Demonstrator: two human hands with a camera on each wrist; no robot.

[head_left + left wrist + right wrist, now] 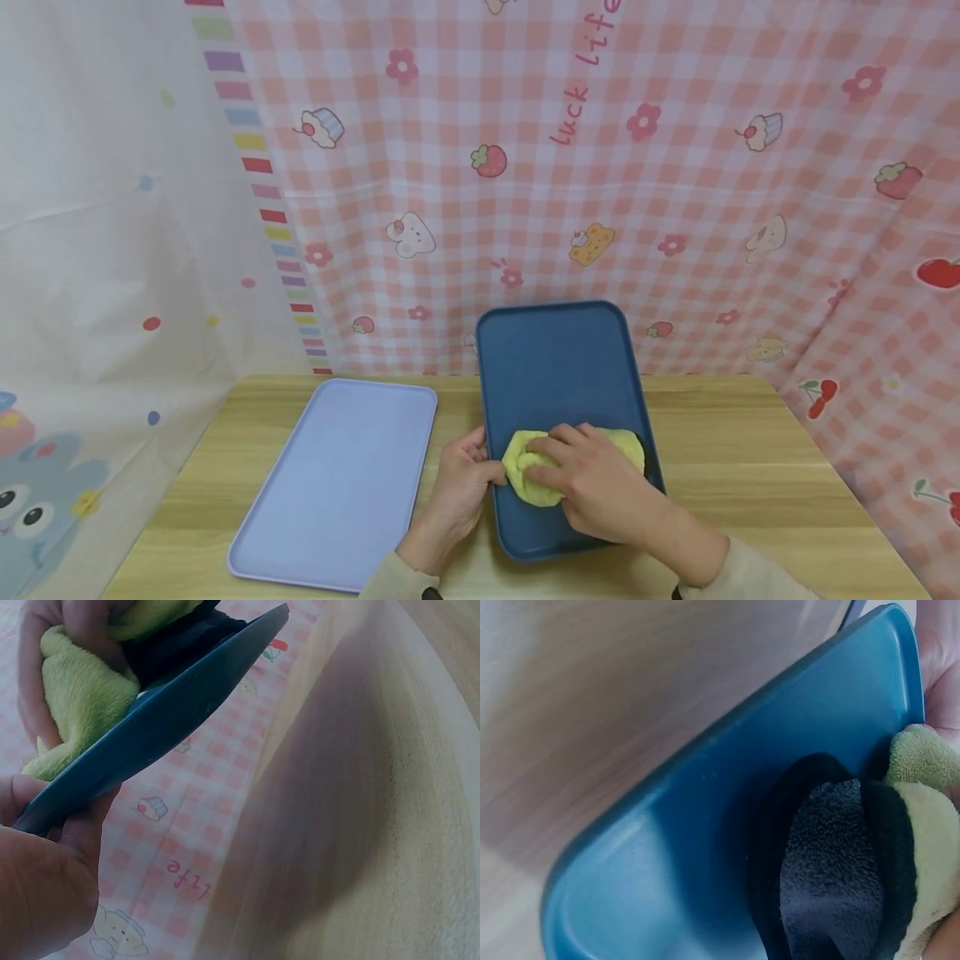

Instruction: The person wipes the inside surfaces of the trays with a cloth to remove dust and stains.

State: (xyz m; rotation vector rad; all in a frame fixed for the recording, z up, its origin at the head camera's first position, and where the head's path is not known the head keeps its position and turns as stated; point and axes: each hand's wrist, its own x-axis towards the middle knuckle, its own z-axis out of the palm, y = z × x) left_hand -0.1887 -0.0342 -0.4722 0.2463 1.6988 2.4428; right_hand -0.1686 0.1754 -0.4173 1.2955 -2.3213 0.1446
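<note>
A dark blue tray (558,358) is held tilted above the table, its inner face toward me. My left hand (463,479) grips its left long edge, thumb on the inside and fingers behind; the left wrist view shows the rim between them. With curled fingers, my right hand (600,483) holds a bunched yellow-green cleaning cloth (536,492) against the lower half of the tray. Dark grey plush on the cloth's other side (829,862) shows in the right wrist view. A lavender tray (337,483) lies flat on the table, left of my left hand.
Under the trays is a light wood-grain table (750,483). A pink checked curtain (450,192) hangs behind its far edge and along the right. On the left hangs a white sheet (112,250) with a cartoon print.
</note>
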